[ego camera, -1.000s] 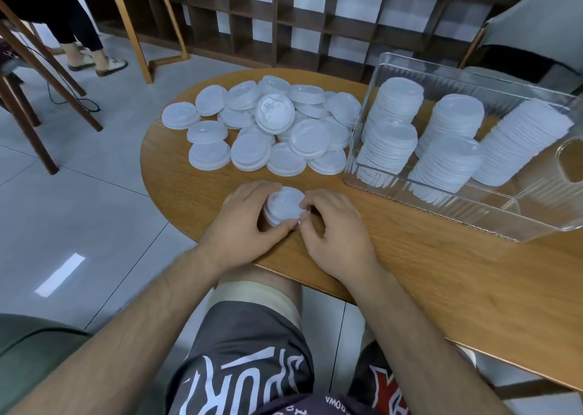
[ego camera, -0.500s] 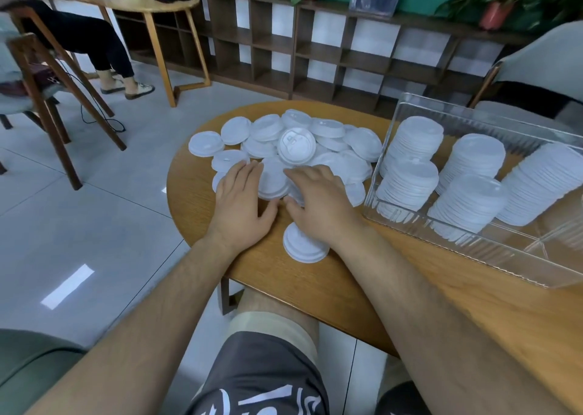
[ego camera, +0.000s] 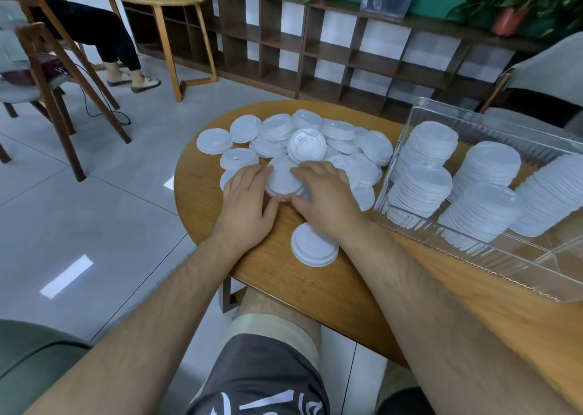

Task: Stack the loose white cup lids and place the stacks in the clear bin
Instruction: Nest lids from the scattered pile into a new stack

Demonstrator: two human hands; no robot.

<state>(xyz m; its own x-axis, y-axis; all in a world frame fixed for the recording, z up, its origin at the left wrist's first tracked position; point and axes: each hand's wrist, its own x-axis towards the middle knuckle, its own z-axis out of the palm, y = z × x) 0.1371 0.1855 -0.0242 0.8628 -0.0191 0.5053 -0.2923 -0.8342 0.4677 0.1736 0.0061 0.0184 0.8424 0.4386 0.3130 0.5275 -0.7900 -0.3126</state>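
Several loose white cup lids (ego camera: 303, 143) lie in a heap on the far left part of the round wooden table (ego camera: 284, 275). My left hand (ego camera: 246, 206) and my right hand (ego camera: 325, 200) hold one lid (ego camera: 282, 179) at the heap's near edge between them, thumbs at its near rim and fingers along its sides. A short stack of lids (ego camera: 314, 247) sits on the table just below my right wrist. The clear bin (ego camera: 473, 256) stands to the right and holds several tall leaning stacks of lids (ego camera: 422, 165).
The table's rounded edge runs close under my left wrist, with my knees below it. A wooden chair (ego camera: 47, 77) and a seated person's legs (ego camera: 104, 42) are at the far left. A low shelf unit (ego camera: 315, 45) lines the back wall. Another chair (ego camera: 542, 80) stands behind the bin.
Both hands left the short stack near the table edge and reached forward into the heap. They now close in on a single lid there. The camera has tilted up.
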